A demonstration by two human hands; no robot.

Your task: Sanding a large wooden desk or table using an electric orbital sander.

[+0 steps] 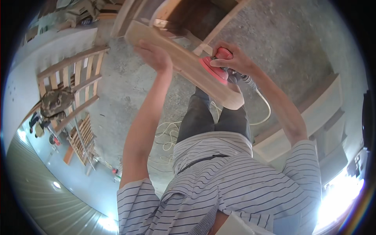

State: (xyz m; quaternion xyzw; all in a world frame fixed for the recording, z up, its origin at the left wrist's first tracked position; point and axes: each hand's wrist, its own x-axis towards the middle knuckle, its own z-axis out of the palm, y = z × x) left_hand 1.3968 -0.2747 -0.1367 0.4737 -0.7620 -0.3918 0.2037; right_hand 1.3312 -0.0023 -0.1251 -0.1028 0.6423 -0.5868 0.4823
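Note:
A long wooden board with shaped ends point(188, 70) slants across the space before me, above the floor. My left hand point(155, 57) lies against its near side toward the upper-left end, holding it. In my right hand point(232, 58) is a red palm sander point(216, 70), its round pad against the board's far side, nearer the lower-right end. A coupling and a pale hose point(268, 108) run from the sander's back. The pad's working face is hidden from me.
Beyond the board stands a wooden frame or box point(223, 26) with a dark interior. Slatted wooden racks point(77, 69) are at the left, with a camouflage-patterned bag point(57, 101) hanging there. Loose hose coils point(170, 136) lie on the concrete floor point(117, 97). Large pale panels point(311, 108) lean at the right.

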